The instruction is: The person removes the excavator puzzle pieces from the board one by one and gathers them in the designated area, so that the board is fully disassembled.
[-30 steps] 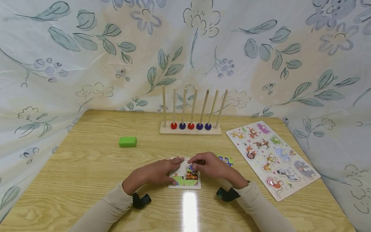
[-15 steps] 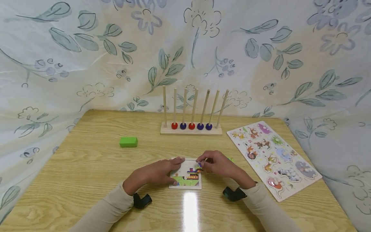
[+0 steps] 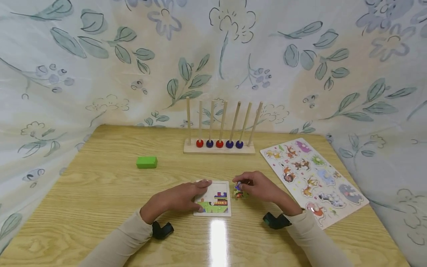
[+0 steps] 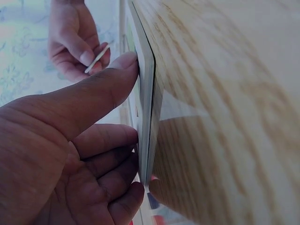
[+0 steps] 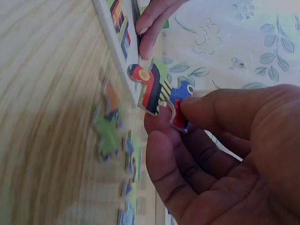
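Observation:
A small white puzzle tray (image 3: 218,187) lies on the table, with joined pieces along its bottom and right side. My left hand (image 3: 176,197) rests on its left side; in the left wrist view the thumb (image 4: 105,86) presses on the face near the edge, and the other fingertips touch the edge. Just right of the tray, my right hand (image 3: 260,186) pinches a jigsaw piece (image 5: 151,89) in red, black, yellow and blue between thumb and fingers, raised and tilted. Under that hand lie several loose pieces, among them a green and orange one (image 5: 108,126).
Behind stands a wooden peg rack (image 3: 219,149) with red and dark blue beads on several rods. A green block (image 3: 146,162) lies back left. An animal peg puzzle board (image 3: 301,157) lies slanted at the right. A floral cloth (image 3: 213,55) hangs behind the table.
My right hand has moved right, off the tray and over the loose pieces, with the jigsaw piece in its fingers. More of the tray now shows. My left hand has stayed in place.

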Demonstrator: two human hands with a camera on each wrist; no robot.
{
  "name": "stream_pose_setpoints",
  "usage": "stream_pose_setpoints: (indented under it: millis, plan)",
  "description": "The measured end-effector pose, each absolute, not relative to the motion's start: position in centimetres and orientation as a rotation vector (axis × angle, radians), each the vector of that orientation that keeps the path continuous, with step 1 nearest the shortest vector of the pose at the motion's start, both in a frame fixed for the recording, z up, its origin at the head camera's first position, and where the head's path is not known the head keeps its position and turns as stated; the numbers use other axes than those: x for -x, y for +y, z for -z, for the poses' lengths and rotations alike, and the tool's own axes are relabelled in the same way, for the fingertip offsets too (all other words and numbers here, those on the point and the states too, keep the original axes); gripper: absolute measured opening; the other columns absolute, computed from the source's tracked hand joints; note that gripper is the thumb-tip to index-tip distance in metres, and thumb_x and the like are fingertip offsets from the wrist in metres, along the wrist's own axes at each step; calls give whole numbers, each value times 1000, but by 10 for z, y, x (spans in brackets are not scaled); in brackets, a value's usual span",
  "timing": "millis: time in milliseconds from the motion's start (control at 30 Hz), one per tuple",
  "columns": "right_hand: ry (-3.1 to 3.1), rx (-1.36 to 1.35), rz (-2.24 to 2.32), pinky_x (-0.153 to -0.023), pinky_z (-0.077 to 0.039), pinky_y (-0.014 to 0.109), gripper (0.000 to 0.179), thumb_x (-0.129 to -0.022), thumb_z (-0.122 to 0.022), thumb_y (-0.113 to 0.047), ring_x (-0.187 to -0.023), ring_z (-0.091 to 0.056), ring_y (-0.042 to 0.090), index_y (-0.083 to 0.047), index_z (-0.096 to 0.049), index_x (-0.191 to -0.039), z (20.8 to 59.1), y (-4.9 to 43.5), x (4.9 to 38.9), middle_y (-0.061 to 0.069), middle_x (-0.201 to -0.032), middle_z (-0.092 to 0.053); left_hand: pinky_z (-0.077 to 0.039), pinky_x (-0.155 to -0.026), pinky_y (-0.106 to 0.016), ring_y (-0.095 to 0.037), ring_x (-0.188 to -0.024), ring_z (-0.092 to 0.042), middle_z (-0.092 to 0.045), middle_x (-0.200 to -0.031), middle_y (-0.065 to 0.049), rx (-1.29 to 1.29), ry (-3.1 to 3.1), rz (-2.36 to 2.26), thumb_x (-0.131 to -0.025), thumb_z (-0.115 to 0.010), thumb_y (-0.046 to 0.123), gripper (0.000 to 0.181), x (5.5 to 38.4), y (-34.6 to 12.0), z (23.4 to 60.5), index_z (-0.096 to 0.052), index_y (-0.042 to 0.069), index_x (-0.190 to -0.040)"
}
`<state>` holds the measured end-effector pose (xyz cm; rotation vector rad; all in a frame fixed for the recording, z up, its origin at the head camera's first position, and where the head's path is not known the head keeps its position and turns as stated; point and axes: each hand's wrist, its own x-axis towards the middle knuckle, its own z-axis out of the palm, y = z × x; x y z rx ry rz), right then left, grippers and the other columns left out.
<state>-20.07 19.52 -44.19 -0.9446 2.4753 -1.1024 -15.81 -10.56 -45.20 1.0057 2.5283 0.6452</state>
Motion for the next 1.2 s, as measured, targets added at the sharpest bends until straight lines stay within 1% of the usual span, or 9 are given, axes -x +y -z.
stream_pose_setpoints:
  millis: [133,300,600,833,1033,1200]
  plan:
    - [2453,891,1128,-71,-51,28,20,-95,-57,0,-83,-62,15,3,-70,-111,442,204,202,6,-99,-69,-27,-112,-45,-28,-144,-23,-23,-159,-10,-1012,2517,-664,-89,-73,23,76,158,-106,452,-33,0,-150]
    - [2454,860,1146,-71,-51,28,20,-94,-59,0,-86,-62,16,3,-69,-111,443,212,203,6,-99,-69,-27,-112,-45,-27,-144,-23,-23,-159,-9,-1007,2519,-664,-89,-73,23,77,158,-106,451,-32,1,-151]
    - [2506,917,1135,-71,-51,26,15,-92,-64,0,-84,-65,15,1,-73,-103,441,227,206,6,-96,-72,-27,-112,-44,-27,-144,-24,-23,-159,-9,-1020,2522,-670,-90,-72,24,77,157,-106,450,-32,2,-151]
    - [2530,884,1114,-69,-51,27,18,-93,-63,-3,-84,-64,14,2,-72,-108,443,238,205,8,-99,-71,-27,-112,-43,-25,-144,-23,-23,-159,-9,-1029,2516,-655,-90,-72,24,76,158,-105,451,-33,2,-151]
    - [2493,811,1129,-65,-50,27,18,-94,-62,-3,-80,-63,15,4,-71,-109,445,242,205,7,-96,-70,-28,-112,-43,-26,-143,-25,-23,-159,-9,-1012,2517,-652,-89,-73,25,77,158,-105,449,-33,2,-151]
    - [2487,831,1123,-65,-50,27,18,-94,-62,-2,-80,-63,15,4,-70,-108,446,242,206,7,-95,-70,-27,-112,-43,-25,-143,-24,-23,-159,-8,-1004,2524,-642,-89,-73,25,76,158,-107,449,-33,2,-151]
